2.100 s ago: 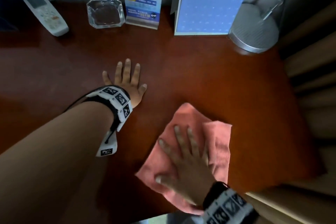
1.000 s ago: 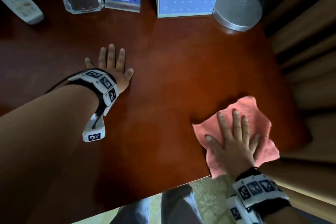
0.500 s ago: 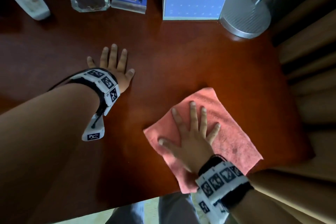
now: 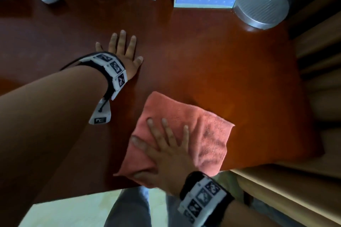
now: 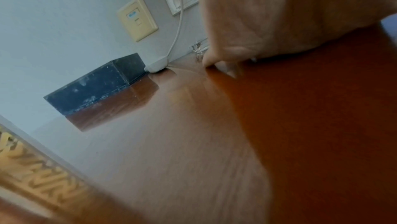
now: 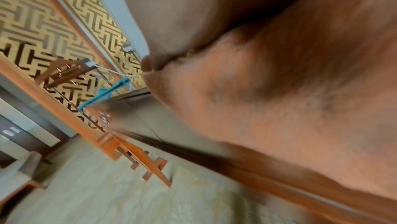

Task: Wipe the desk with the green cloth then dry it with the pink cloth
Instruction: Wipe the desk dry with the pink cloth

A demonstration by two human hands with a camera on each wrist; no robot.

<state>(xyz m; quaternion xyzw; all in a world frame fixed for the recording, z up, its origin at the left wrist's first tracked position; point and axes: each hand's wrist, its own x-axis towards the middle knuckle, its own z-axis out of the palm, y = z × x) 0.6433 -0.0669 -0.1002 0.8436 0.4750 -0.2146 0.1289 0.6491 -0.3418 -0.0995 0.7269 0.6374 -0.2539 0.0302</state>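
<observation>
Right hand [image 4: 166, 155] lies flat on the pink cloth [image 4: 193, 134] with fingers spread, pressing it onto the desk [image 4: 212, 57] near the front edge; left hand [image 4: 123, 51] rests palm-down with straight fingers on bare wood, well apart from the cloth. From the left wrist, fingertips [image 5: 214, 61] touch the glossy desktop, a dark box [image 5: 96, 83] by the wall. From the right wrist, the palm covers the pink cloth [image 6: 257, 100]; a green cloth [image 6: 105, 92] hangs farther off.

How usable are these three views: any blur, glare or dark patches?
Head view: dim, left of the desk in shadow, cloth fairly sharp. Left wrist view: soft, pale sheen on the desk, hand out of focus. Right wrist view: streaked with motion blur, cloth a fuzzy mass.
</observation>
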